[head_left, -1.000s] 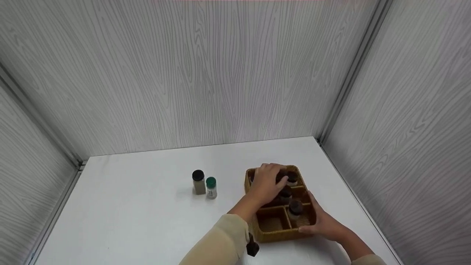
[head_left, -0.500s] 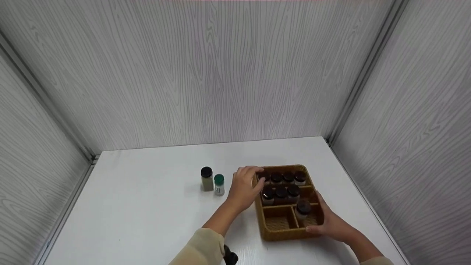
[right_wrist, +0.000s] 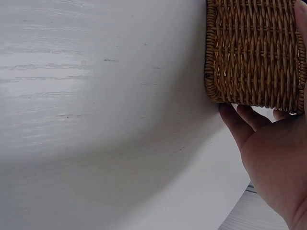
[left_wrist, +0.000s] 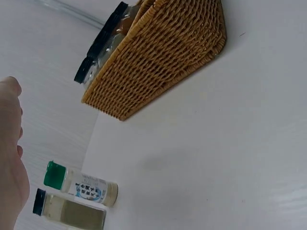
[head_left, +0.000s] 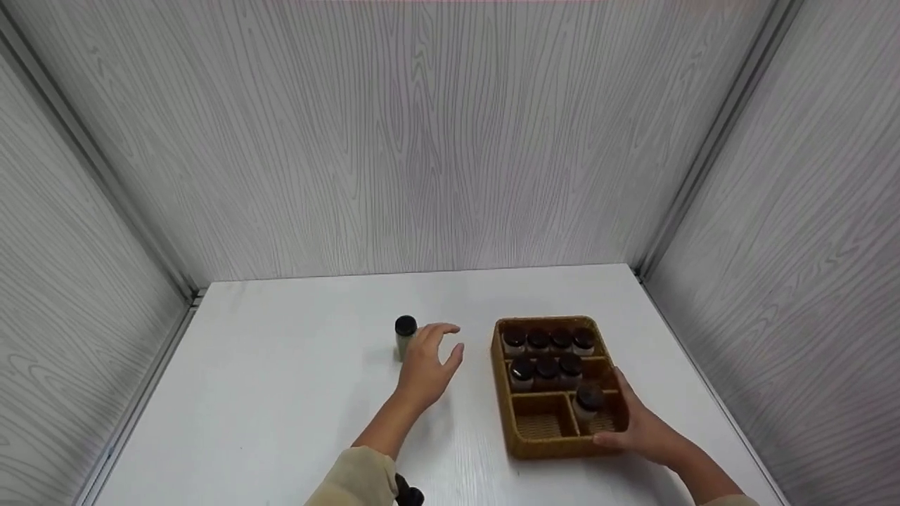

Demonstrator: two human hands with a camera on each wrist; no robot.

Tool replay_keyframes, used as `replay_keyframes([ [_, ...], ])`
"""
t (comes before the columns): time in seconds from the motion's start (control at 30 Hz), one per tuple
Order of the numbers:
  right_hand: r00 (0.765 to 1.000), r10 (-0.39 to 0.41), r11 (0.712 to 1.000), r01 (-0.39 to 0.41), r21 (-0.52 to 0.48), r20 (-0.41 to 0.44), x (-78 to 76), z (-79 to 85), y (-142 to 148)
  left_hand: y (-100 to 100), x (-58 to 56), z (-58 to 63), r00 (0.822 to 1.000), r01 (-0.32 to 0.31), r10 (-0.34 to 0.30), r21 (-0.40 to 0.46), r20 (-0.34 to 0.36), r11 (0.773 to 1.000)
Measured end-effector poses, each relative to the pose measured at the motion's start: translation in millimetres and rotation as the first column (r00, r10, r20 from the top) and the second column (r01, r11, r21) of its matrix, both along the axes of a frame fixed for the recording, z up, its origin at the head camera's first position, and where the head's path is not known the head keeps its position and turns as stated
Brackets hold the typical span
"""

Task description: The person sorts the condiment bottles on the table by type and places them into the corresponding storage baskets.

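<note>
My left hand (head_left: 425, 369) is above the table, fingers and thumb spread apart with nothing between them. In the head view it covers a green-capped shaker bottle, which the left wrist view shows standing with white contents and a printed label (left_wrist: 88, 188). Beside that stands a black-capped bottle (head_left: 406, 339) of greenish-grey seasoning. My right hand (head_left: 643, 425) grips the near right corner of a divided wicker basket (head_left: 552, 450), thumb at the front rim and fingers along the right side. Dark-lidded jars (head_left: 547, 369) fill much of its back and middle rows; one jar (head_left: 588, 402) stands front right.
The basket's front left compartment (head_left: 541, 425) shows its woven floor. The white table (head_left: 295, 393) stretches to the left, with grey wood-grain panels (head_left: 394, 140) behind and on both sides.
My left hand has come away from the jars in the basket and moved left to the two bottles, holding nothing. My right hand keeps its grip on the basket corner.
</note>
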State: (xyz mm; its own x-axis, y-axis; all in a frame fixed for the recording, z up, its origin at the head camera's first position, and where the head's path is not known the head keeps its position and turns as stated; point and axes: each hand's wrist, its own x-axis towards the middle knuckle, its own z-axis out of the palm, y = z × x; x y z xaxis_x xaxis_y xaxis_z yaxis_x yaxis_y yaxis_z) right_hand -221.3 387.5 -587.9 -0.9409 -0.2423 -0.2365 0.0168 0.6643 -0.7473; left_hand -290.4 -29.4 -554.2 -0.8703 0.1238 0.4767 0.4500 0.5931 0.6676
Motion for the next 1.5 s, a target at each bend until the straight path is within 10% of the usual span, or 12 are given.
replay_keyframes([
  [0.73,0.999,-0.002,1.000,0.003,-0.016,0.033,-0.9,-0.6,3.8,-71.9,-40.1,-16.6,0.970,-0.112,0.094,0.067,0.225,0.991],
  [1.5,0.999,-0.004,1.000,0.005,-0.029,0.033,-0.6,1.1,-0.6,-86.4,-62.7,-22.8,0.873,-0.085,0.035,0.080,0.487,0.993],
])
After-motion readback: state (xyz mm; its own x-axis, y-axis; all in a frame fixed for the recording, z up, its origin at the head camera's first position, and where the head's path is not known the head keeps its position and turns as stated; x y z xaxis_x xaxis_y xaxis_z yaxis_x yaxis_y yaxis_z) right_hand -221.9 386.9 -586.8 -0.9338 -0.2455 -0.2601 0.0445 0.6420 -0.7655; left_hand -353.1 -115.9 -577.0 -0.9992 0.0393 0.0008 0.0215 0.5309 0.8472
